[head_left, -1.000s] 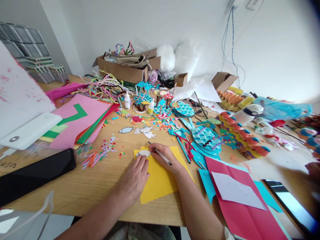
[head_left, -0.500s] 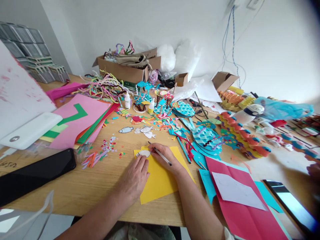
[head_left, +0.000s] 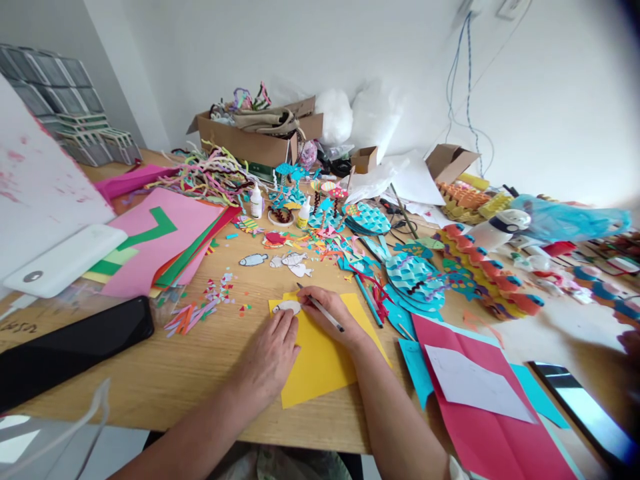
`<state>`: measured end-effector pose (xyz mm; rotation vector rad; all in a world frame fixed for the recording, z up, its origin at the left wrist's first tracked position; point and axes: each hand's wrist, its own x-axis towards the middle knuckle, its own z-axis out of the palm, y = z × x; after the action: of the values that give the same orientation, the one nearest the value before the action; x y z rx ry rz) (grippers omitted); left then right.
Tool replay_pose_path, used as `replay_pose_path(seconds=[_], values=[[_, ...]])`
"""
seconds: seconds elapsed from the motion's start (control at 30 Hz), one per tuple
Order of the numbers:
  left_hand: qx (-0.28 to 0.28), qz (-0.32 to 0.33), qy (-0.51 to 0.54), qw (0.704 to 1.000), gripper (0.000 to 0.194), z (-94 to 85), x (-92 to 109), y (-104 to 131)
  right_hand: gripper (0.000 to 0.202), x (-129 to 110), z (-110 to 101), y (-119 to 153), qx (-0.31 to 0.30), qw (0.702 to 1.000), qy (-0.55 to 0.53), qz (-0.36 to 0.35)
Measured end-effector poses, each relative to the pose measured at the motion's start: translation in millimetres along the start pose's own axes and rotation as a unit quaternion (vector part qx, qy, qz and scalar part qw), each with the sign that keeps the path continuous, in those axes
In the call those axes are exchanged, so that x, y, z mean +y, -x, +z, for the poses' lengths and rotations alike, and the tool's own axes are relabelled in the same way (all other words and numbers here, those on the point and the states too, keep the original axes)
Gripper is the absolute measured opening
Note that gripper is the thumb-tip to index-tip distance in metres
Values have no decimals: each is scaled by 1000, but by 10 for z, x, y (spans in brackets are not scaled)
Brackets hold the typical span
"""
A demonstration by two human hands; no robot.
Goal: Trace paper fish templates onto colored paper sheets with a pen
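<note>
white wall (head_left: 380, 47) behind, cluttered desk (head_left: 190, 380) below: i've got the fish cutout (head_left: 287, 307) on the yellow sheet's (head_left: 320, 373) far-left corner, left hand (head_left: 270, 350) unclenched, fingertips pressing it, right hand (head_left: 334, 305) pinching a pen (head_left: 327, 314) alongside. looks like tracing; next move calls for holding that cutout still.

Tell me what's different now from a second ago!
At the far right, the bumpy strip has shifted: it now reaches farther left along the table; that edge is blurry. The whole view slid a tiny bit too. Nothing visibly got picked up or let go by the person's hands. The left hand still presses the fish on the yellow paper, and the right hand still holds the pen.
</note>
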<state>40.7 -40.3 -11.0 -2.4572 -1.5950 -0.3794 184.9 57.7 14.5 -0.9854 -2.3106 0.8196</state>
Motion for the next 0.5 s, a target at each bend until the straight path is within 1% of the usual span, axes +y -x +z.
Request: replay_pose_path(seconds=[0.07,0.17,0.27,0.37,0.5], values=[[-6,6,3,1000,37,-3,-4,-3,16,-1,-2,8,2,1000,-8,-3],[-22,8,5,1000,38,-10,-8,-9,17,-28,-1,17,26,998,-48,0],[-44,-7,17,999,38,-43,-8,-23,18,-98,4,1,45,988,-140,45],[-62,-22,38,997,38,-100,-7,-44,15,-190,7,-55,29,971,-215,100],[-71,-33,51,996,39,-134,-9,-53,9,-265,33,-167,0,961,-236,147]])
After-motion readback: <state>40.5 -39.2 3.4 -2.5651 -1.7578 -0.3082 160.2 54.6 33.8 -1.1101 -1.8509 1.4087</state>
